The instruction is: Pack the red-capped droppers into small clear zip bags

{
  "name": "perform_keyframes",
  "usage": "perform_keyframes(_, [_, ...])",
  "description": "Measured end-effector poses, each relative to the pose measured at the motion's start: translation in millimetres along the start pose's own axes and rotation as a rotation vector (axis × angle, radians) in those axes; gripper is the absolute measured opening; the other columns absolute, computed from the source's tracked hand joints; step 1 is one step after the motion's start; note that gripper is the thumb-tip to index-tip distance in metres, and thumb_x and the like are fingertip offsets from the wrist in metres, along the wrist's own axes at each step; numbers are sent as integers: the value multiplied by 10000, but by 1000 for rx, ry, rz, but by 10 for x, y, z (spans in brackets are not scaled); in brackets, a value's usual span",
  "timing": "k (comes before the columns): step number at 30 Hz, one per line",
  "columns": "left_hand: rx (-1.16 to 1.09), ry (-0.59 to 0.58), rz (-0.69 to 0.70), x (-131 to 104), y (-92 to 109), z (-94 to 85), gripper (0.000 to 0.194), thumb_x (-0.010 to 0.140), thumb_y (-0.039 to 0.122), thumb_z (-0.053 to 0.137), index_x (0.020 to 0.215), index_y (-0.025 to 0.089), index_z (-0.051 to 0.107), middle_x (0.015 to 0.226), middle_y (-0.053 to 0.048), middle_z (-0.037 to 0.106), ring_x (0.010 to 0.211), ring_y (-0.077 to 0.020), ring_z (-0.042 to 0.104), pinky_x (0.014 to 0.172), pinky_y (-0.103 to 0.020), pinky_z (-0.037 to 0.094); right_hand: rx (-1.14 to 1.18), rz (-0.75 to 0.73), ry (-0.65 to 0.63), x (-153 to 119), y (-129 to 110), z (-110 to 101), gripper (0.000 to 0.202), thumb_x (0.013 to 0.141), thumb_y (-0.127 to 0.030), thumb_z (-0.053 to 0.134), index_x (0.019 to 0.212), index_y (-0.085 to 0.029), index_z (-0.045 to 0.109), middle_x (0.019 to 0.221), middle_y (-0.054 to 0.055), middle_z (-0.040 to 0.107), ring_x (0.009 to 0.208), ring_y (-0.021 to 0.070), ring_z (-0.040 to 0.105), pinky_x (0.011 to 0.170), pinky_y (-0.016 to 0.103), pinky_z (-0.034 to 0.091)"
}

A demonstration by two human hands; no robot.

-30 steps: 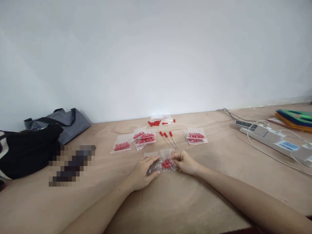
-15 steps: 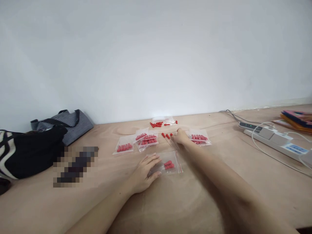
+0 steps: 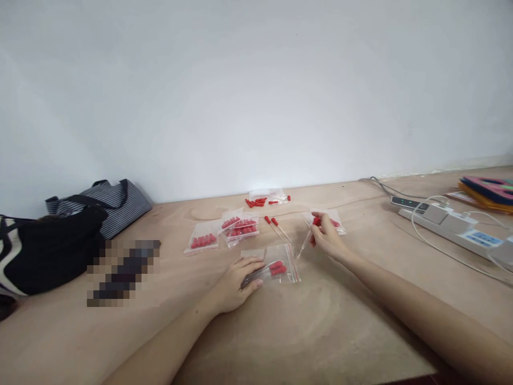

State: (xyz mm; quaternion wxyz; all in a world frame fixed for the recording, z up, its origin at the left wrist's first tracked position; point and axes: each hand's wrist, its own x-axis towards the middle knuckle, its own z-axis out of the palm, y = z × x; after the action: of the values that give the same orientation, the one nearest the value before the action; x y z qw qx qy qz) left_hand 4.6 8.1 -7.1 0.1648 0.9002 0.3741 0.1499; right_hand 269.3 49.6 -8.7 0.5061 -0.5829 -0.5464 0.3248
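Note:
My left hand (image 3: pixel 236 284) lies with its fingers stretched out over the near end of a clear zip bag (image 3: pixel 292 274). Inside that bag are droppers (image 3: pixel 277 267) with red rubber bulbs; their glass ends run under my hand. My right hand (image 3: pixel 325 236) pinches another dropper (image 3: pixel 305 245) by its red bulb, the glass tube slanting down to the left. It is just right of the bag, in front of a filled bag (image 3: pixel 335 218). Two loose droppers (image 3: pixel 277 225) lie on the table beyond the zip bag.
More filled zip bags (image 3: pixel 203 239) lie left of centre. Loose red bulbs (image 3: pixel 256 202) are beside a clear bag (image 3: pixel 266 193) near the wall. A power strip (image 3: pixel 460 227) with cables is at the right, bags (image 3: pixel 52 251) at the left. A blurred-out dark object (image 3: pixel 124 275) lies nearer.
My right hand has drawn back and to the right, lifting one dropper from the loose row, which drops from three to two. My left hand stays on the bag.

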Motion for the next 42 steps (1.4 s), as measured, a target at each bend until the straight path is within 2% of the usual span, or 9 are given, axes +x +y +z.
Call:
perform_keyframes(7, [6, -7, -13, 11, -4, 11, 342, 837, 301, 444, 1172, 240, 479, 1253, -42, 480, 1163, -200, 412, 1010, -424, 267, 281, 30, 127, -317, 263, 52, 341, 697, -311, 474, 998, -235, 332, 693, -41, 436, 527, 124, 519, 507, 297, 493])
perform_keyframes(11, [0, -12, -15, 11, -3, 16, 342, 836, 304, 446, 1171, 241, 479, 1251, -39, 480, 1162, -201, 411, 1011, -427, 267, 281, -19, 135, -336, 233, 136, 340, 703, -329, 501, 986, -240, 335, 738, -27, 433, 561, 130, 537, 556, 318, 509])
perform_keyframes(15, [-22, 5, -37, 8, 28, 6, 386, 828, 300, 454, 1207, 226, 435, 1267, -49, 460, 1158, -208, 409, 994, -420, 300, 462, 36, 126, -397, 141, 221, 292, 713, -349, 490, 944, -240, 349, 746, -21, 447, 617, 138, 562, 573, 311, 512])
perform_keyframes(18, [-51, 60, -64, 5, 37, 9, 474, 811, 293, 476, 1264, 222, 357, 1294, -58, 427, 1165, -223, 397, 975, -412, 330, 526, 97, 48, -456, 70, 299, 261, 707, -374, 496, 879, -223, 370, 716, -25, 490, 585, 118, 565, 573, 288, 505])
perform_keyframes(22, [-79, 66, -62, 5, 34, 17, 502, 803, 282, 485, 1278, 215, 335, 1295, -64, 423, 1154, -233, 406, 969, -411, 337, 416, 113, -142, -497, 23, 373, 319, 690, -438, 515, 855, -214, 358, 625, -74, 511, 354, 58, 463, 339, 196, 375])
perform_keyframes(25, [-91, 69, -52, 8, 40, 12, 492, 804, 276, 485, 1271, 215, 345, 1290, -66, 428, 1149, -234, 410, 965, -409, 341, 315, 110, -287, -485, 22, 391, 328, 695, -473, 506, 831, -210, 365, 494, -120, 446, 248, 36, 347, 254, 153, 219])
perform_keyframes(30, [-82, 67, -54, 11, 50, 2, 481, 798, 272, 490, 1259, 223, 357, 1273, -61, 445, 1145, -235, 415, 963, -411, 343, 242, 106, -477, -413, 36, 394, 323, 709, -482, 488, 835, -204, 383, 326, -155, 328, 213, 50, 275, 261, 144, 106])
perform_keyframes(36, [-67, 55, -56, 14, 48, 1, 470, 802, 268, 488, 1249, 202, 362, 1282, -75, 432, 1159, -229, 403, 971, -401, 339, 184, 146, -508, -348, 84, 416, 218, 665, -373, 540, 710, -168, 480, 407, -91, 454, 270, 33, 310, 284, 157, 180])
perform_keyframes(42, [-52, 55, -26, 18, 24, 17, 409, 810, 277, 485, 1207, 210, 417, 1265, -66, 445, 1151, -221, 411, 970, -383, 343, 23, 54, -623, -323, 133, 330, 224, 719, -299, 458, 581, -153, 557, 392, -70, 417, 314, 39, 301, 330, 171, 220])
